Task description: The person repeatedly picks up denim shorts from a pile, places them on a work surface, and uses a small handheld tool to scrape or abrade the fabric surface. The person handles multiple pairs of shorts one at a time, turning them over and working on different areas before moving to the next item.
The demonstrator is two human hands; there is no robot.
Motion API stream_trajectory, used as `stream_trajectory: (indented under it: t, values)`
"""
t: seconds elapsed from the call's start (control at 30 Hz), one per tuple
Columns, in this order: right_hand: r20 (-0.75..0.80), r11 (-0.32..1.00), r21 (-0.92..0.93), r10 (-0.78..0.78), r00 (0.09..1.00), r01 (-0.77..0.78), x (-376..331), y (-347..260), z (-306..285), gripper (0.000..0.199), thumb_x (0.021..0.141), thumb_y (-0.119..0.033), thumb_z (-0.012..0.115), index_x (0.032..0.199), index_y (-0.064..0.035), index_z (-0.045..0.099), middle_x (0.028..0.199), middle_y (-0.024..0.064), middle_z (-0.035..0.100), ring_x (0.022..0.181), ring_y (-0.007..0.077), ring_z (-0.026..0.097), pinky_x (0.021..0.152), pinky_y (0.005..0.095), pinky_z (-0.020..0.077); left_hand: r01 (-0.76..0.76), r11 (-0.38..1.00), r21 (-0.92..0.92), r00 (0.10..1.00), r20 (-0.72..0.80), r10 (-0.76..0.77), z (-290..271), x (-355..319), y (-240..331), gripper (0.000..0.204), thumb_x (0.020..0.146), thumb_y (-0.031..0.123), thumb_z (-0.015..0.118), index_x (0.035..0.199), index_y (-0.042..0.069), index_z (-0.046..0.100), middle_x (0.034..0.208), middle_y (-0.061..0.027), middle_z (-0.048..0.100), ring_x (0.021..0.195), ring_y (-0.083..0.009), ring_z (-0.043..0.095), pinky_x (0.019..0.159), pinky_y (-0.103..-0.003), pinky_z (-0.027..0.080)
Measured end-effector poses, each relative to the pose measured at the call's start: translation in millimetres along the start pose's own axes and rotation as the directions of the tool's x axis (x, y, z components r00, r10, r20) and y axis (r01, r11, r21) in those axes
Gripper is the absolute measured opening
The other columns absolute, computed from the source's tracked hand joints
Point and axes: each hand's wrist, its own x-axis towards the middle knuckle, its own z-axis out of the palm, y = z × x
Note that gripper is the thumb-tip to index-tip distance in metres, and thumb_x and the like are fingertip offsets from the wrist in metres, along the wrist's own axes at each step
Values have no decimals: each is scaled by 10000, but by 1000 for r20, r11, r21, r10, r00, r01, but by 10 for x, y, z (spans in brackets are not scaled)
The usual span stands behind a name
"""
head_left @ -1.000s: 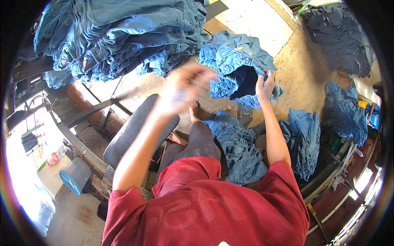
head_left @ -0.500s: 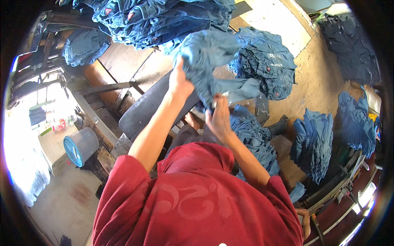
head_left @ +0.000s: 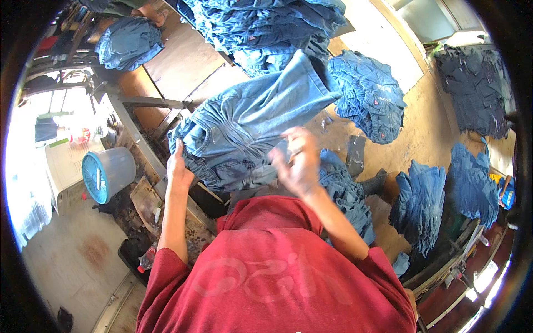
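Stretched out in front of me is a pair of blue denim shorts (head_left: 244,119) with a gathered waist, one wide leg end pointing to the far right. My left hand (head_left: 180,173) is closed on its waist end at the left. Close by the near right side of the shorts, my right hand (head_left: 301,166) is raised with its fingers partly bent. Motion smears those fingers, and I cannot make out whether the small bluish-grey patch beside them is held. Just right of that hand lies a heap of blue denim (head_left: 347,200).
A tall denim stack (head_left: 272,28) stands at the far side, and another denim pile (head_left: 369,94) is right of it. Further right are bundles of blue (head_left: 419,205) and dark cloth (head_left: 472,91). A clear bucket with a blue rim (head_left: 119,172) stands left. Another person's hand (head_left: 154,14) shows far left.
The shorts have gone from bunched up to spread out. My left hand has moved left and nearer with the waist end. My right hand has come away from the cloth.
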Motion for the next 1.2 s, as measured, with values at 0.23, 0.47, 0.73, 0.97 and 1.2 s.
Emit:
stream_trajectory:
  t: [0.23, 0.47, 0.73, 0.97, 1.2]
  values:
    - [-193, 897, -279, 298, 935, -344, 1224, 910, -371, 745, 817, -538, 898, 1155, 64, 622, 1005, 218, 688, 1027, 399, 680, 941, 509, 519, -1, 998, 58, 993, -117, 7, -277, 104, -15, 508, 1088, 426, 630, 1386, 15, 613, 1361, -163, 689, 1189, -321, 705, 978, -591, 589]
    - [-24, 933, -100, 346, 938, -346, 1442, 1252, -50, 658, 791, -497, 930, 1035, 2, 578, 958, 182, 683, 890, 348, 702, 797, 455, 552, -493, -44, 869, 142, 131, 981, 672, -418, -104, 496, 954, 146, 808, 1375, 16, 581, 1345, -173, 619, 1362, -305, 556, 1183, -495, 416]
    - [275, 955, -288, 157, 949, -75, 1466, 1248, -493, 388, 1007, -363, 742, 852, -39, 592, 646, 172, 641, 601, 409, 673, 564, 503, 489, -351, -378, 857, 629, 515, 582, 1375, -58, -1021, 744, 1013, 437, 650, 1641, 114, 414, 1715, -120, 375, 1598, -306, 319, 1312, -575, 156]
    - [24, 900, -408, 180, 983, -155, 1517, 2126, -579, 437, 1016, -394, 745, 789, -75, 552, 579, 145, 585, 592, 428, 646, 547, 505, 468, -336, -452, 826, 581, 559, 591, 1090, -26, -989, 831, 988, 440, 674, 1659, 66, 357, 1741, -135, 321, 1621, -324, 265, 1324, -585, 102]
    - [167, 931, -352, 167, 972, -99, 1163, 1391, -246, 408, 967, -411, 796, 862, -100, 553, 696, 75, 647, 646, 330, 679, 582, 461, 486, -147, -458, 877, 854, 346, 389, 424, -536, -421, 995, 976, 679, 603, 1700, 86, 265, 1772, -157, 233, 1645, -327, 192, 1326, -557, 52]
